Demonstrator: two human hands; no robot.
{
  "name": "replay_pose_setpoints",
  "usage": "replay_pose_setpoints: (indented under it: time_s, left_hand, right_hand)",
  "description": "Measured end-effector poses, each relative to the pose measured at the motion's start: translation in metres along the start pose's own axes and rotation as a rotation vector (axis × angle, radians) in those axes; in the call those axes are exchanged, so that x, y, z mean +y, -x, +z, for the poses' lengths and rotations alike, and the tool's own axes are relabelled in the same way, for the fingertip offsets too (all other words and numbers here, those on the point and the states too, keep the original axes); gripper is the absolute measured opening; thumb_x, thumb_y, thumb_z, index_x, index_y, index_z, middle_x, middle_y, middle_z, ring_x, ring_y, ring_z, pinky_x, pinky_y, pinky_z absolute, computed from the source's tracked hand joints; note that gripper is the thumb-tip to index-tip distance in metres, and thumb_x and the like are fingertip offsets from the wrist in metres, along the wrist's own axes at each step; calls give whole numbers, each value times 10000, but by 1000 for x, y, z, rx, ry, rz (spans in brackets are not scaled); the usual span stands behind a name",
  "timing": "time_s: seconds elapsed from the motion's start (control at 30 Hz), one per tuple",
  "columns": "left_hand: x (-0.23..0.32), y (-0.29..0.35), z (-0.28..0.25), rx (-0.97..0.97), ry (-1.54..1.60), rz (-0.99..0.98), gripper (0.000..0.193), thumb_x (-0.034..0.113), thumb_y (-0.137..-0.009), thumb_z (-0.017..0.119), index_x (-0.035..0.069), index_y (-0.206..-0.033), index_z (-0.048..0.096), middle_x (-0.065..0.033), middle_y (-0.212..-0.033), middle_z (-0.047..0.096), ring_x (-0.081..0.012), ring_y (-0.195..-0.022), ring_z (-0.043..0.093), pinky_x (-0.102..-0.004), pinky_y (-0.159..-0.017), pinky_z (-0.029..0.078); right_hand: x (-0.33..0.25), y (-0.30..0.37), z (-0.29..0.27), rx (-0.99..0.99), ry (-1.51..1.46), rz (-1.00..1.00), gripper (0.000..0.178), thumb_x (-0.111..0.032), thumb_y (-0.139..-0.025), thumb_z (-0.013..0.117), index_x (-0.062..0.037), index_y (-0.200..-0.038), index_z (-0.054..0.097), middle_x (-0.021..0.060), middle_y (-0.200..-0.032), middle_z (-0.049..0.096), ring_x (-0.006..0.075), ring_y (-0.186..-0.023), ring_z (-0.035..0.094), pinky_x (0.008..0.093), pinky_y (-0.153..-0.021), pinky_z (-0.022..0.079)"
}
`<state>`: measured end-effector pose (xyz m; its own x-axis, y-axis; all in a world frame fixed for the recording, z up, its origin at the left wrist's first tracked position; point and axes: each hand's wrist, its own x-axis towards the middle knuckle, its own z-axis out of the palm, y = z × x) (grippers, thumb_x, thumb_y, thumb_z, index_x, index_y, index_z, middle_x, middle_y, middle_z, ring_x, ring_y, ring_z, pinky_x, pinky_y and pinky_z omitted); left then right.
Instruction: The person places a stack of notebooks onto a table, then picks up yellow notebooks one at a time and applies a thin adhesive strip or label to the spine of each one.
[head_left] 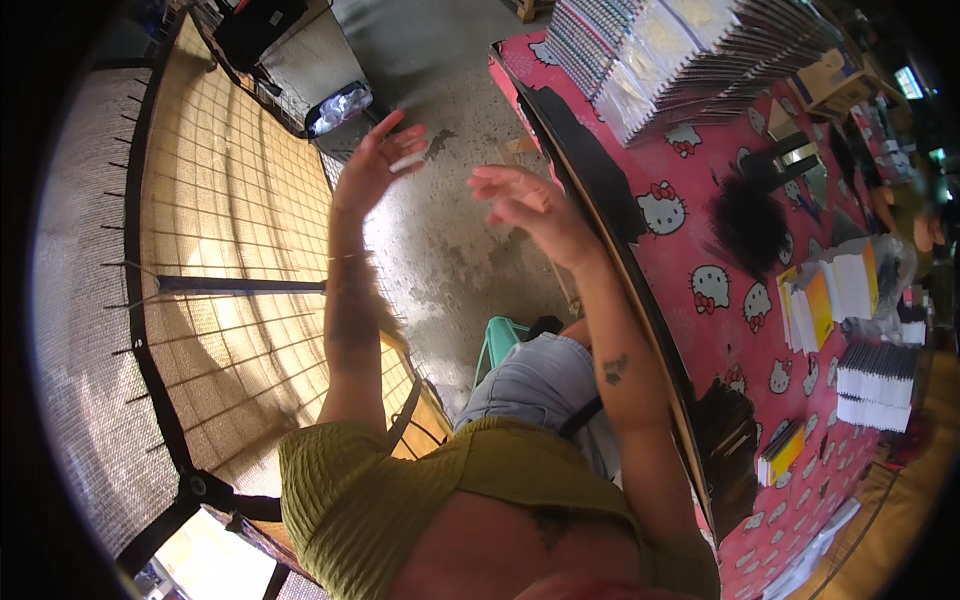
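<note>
Both grips are released: the left hand (372, 165) is raised with fingers spread, a small white strip (407, 160) against its fingertips, and the right hand (528, 205) hangs open, near it, beside the pink worktop (700, 230) bearing stacked booklets (660, 50).

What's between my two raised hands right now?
Nothing held: between the left hand and right hand, the head view shows only bare concrete floor below.
</note>
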<state>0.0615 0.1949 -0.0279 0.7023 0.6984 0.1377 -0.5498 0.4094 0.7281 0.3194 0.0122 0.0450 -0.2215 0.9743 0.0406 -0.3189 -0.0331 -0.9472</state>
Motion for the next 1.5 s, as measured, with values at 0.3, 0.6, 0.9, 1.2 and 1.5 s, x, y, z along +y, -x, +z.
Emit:
replay_pose_setpoints:
  time_s: [0.3,0.6,0.9,1.2,1.5]
  left_hand:
    - [-299,149,36,-4,-1207,-813,566,501,-941,596,102,-1341,590,-224,-1235,660,-420,-1159,617,-465,-1009,468]
    - [-252,181,207,-188,-1385,-529,751,616,-936,531,106,-1477,428,-276,-1468,440,-448,-1353,438,-542,-1070,405]
    - [-282,165,225,-566,-1601,-760,1098,758,-849,544,17,-1539,118,-426,-1436,314,-583,-1335,372,-643,-1063,359]
    - [-311,125,158,-708,-1586,-465,847,609,-951,530,34,-1520,282,-348,-1456,391,-496,-1335,428,-554,-1077,393]
    - [-290,107,202,-1571,-1585,-128,602,564,-1024,376,202,-1500,444,-168,-1642,200,-324,-1545,65,-604,-1214,18]
  right_hand:
    - [183,180,-43,331,1187,374,543,-272,-849,743,-158,-1361,600,185,-1447,501,363,-1355,461,510,-1121,343]
    - [134,388,78,1165,1022,414,567,-342,-895,682,-102,-1391,545,180,-1470,460,387,-1379,386,494,-1144,308]
    - [210,452,105,1315,1221,719,736,-491,-916,622,-186,-1541,380,171,-1637,191,435,-1508,128,699,-1127,164]
    - [223,531,103,1364,1187,920,731,-486,-930,612,-192,-1550,358,162,-1673,105,376,-1540,90,697,-1154,47]
    - [183,492,101,811,1402,425,601,-363,-900,682,-225,-1452,489,175,-1539,391,356,-1403,391,538,-1127,314]
